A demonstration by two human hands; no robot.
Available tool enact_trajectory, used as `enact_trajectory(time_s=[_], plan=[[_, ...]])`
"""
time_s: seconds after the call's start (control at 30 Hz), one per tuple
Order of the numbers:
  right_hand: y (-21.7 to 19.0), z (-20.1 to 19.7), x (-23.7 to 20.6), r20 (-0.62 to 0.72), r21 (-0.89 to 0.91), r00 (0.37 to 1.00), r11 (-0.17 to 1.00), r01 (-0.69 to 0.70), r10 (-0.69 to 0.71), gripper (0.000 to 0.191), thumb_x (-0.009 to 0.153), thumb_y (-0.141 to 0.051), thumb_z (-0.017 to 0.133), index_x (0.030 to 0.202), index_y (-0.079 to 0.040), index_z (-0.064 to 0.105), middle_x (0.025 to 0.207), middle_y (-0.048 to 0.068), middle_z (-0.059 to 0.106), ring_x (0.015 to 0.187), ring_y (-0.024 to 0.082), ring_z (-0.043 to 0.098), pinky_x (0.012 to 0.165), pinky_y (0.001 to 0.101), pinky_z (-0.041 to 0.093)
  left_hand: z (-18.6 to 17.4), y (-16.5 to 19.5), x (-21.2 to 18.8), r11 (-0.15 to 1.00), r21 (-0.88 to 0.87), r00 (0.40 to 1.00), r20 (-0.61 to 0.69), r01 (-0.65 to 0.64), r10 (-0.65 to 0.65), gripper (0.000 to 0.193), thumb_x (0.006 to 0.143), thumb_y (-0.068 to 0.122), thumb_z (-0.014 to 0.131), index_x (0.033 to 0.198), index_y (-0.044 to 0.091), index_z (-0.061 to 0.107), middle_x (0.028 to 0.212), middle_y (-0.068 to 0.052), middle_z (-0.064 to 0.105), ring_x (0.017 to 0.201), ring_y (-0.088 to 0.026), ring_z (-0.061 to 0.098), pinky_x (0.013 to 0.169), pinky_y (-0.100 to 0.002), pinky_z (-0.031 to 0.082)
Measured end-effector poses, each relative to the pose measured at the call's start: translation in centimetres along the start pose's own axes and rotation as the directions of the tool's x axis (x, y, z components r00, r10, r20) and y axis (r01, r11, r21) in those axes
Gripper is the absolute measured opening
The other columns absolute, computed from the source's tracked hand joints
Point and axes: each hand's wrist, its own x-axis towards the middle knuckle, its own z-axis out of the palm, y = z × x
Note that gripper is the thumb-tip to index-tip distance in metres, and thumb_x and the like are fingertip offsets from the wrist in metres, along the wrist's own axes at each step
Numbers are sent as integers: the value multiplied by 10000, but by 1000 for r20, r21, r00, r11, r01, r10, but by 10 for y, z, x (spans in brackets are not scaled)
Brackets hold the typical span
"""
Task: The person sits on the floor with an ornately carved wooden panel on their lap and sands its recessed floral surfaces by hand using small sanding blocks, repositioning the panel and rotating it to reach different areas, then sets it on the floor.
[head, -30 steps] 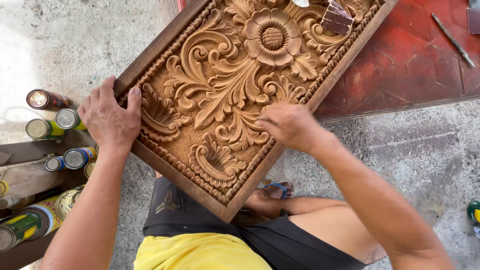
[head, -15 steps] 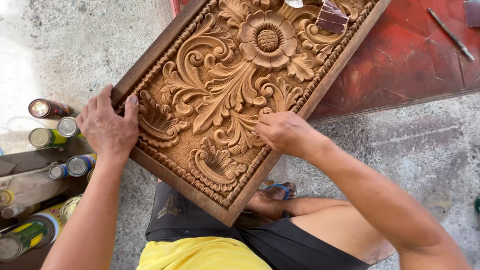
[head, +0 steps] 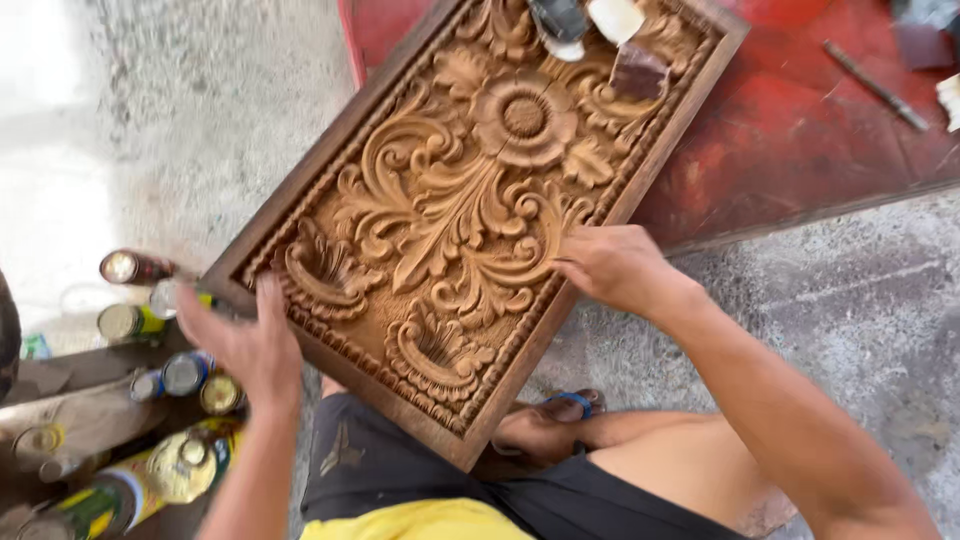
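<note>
Across the middle of the frame lies the carved panel [head: 470, 215], tilted from upper right to lower left, its near corner over our lap. Since half a second ago we see the left hand [head: 245, 345] come off the lower-left edge — it had pressed flat on the frame there, and now it hangs just off that edge with fingers spread wide, holding nothing, blurred by motion. The right hand [head: 615, 265] has slid outward from the carved leaves to the right-hand border; its fingers curl narrowly on the rim, and we cannot tell whether they pinch anything small. The panel also sits closer and larger in view than it did. We judge that the grip is being reset — one hand steadying the right edge while the other looks for a new hold — rather than the surface being worked.

At the top of the panel rest a brown block [head: 638, 72], a pale scrap [head: 615, 18] and a dark object [head: 558, 20] cut by the frame edge. At the left edge stand round cans [head: 135, 268] with shiny metal tops; nearer the lower left lie more tins with yellow and green labels [head: 110, 500], print too small to tell. Upper right, a thin rod [head: 875, 85] lies on the red board [head: 800, 140].
</note>
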Motion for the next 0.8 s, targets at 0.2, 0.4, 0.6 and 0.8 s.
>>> enact_trajectory(time_s=[0.2,0.4,0.6,0.8], plan=[[23,-21,-39,-143,102,974,977,189,-173,181,807,-215,776,813,-45,714,1259,154,686,1189,355,610,991,453,502,6,23,-133,749,-345,816,368,565,-446,1197,850,307,815,1628,-15,-35,1639,-238,265,1478,-281,325,1218,-392,215],[-6,2,-58,-252,140,958,974,176,-137,188,842,-205,775,892,-32,721,1249,149,689,1152,355,659,957,429,537,-15,9,-64,797,-370,843,449,477,-296,1221,767,250,860,1605,-19,15,1464,-219,519,1258,-272,590,1078,-342,449],[-50,21,-49,-58,709,942,678,-194,331,247,935,-215,723,1083,-18,742,933,86,748,654,133,683,581,272,562,-37,-3,41,808,-404,789,602,429,-118,1047,731,231,861,1552,47,238,1347,-180,605,1176,-269,646,990,-396,563],[-89,12,22,47,667,927,680,-306,371,276,910,-264,738,1032,-17,752,776,6,702,565,61,620,504,249,504,-7,16,142,922,-323,766,641,214,47,1044,751,306,924,1555,71,300,1396,-208,625,1256,-306,638,1088,-431,505]])
